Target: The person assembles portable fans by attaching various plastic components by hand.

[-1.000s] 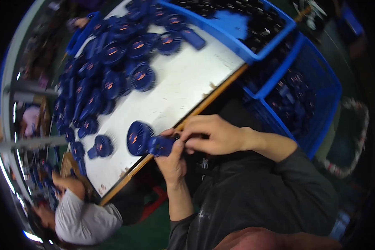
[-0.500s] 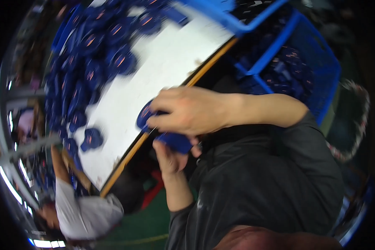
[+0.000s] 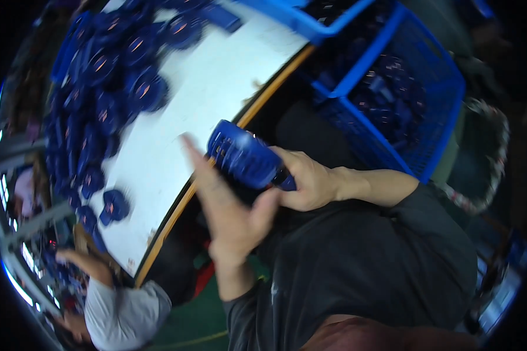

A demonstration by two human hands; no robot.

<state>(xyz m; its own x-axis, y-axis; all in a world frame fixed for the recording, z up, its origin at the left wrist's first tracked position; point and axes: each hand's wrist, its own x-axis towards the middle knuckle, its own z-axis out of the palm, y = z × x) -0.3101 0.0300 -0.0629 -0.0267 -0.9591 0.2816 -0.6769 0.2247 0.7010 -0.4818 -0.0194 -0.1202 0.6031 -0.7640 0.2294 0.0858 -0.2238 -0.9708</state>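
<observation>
The blue ribbed plastic part (image 3: 246, 157) is up off the white table (image 3: 216, 76) now, held over the table's near edge and tilted, with my right hand (image 3: 310, 181) wrapped around its lower end and clamped on it; my left hand (image 3: 231, 210) is spread flat and open just beside it, fingers pointing up, palm near the part but — as far as I can tell through the blur — not gripping anything. My worry is that I have the part by one end only, so if my grip slackens or my open left hand bumps it, it could twist out and drop into the dark gap between the table edge and my body, or knock against the wooden rim. Beyond it, the heap of round blue parts (image 3: 105, 82) crowds the far left of the table, a few loose ones (image 3: 114, 205) sit near the edge where a careless sweep might push them off, and the blue crate (image 3: 404, 99) of more parts stands to my right, below the table. A co-worker's hand (image 3: 82, 260) works at the far end. Half a second ago my right hand lay across the part at the table edge with the left beneath it; since then the part has been lifted and turned, and my left hand has come away and opened.
</observation>
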